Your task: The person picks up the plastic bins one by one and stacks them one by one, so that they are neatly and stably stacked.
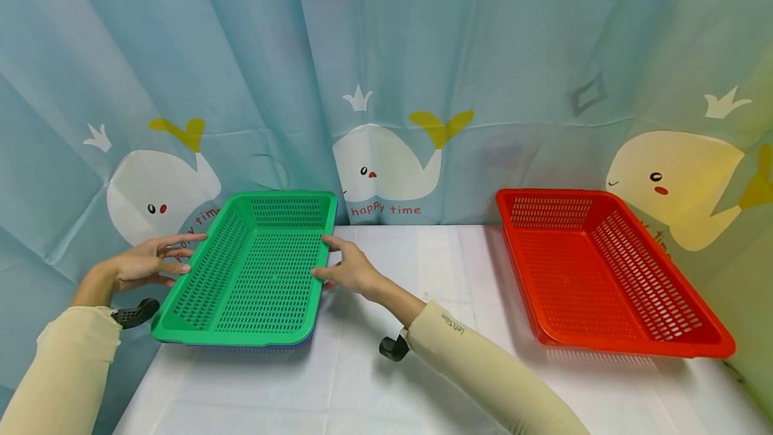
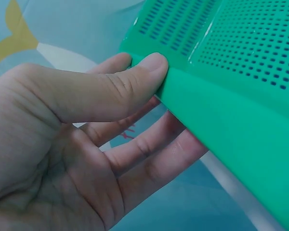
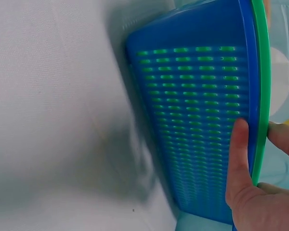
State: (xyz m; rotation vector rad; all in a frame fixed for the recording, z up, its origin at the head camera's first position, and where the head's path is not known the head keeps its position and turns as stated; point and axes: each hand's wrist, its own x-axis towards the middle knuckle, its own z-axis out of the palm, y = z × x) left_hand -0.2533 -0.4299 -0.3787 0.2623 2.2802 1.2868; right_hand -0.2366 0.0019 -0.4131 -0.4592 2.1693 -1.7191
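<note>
Green plastic, perforated throughout: the green basket (image 1: 235,337) is set at the left part of a white-covered table (image 1: 290,395), its long sides running away from the wearer. It is nested in a blue basket (image 3: 192,29), whose slotted wall is shown below the green rim in the right wrist view.

The left long edge is pinched by the left hand (image 1: 147,264): thumb laid on the green rim, other fingers slightly spread and passed beneath it. The opposite long edge is taken by the right hand (image 1: 353,270), fingers part-bent about the stacked rims, one finger pressed against the blue wall. Whether the blue rim is also caught on the left side is hidden from the left wrist camera and cannot be told.

Well apart, to the right, a red basket (image 1: 634,346) is placed, untouched by either hand. A blue curtain (image 1: 410,32) printed with whales is hung behind.

Step in hand, as judged: the nested pair being gripped or steadied from both long sides. For any move of the pair, both rims would need to be held together with even pressure; for a parting of the two, the right finger would have to be eased off the blue wall.
</note>
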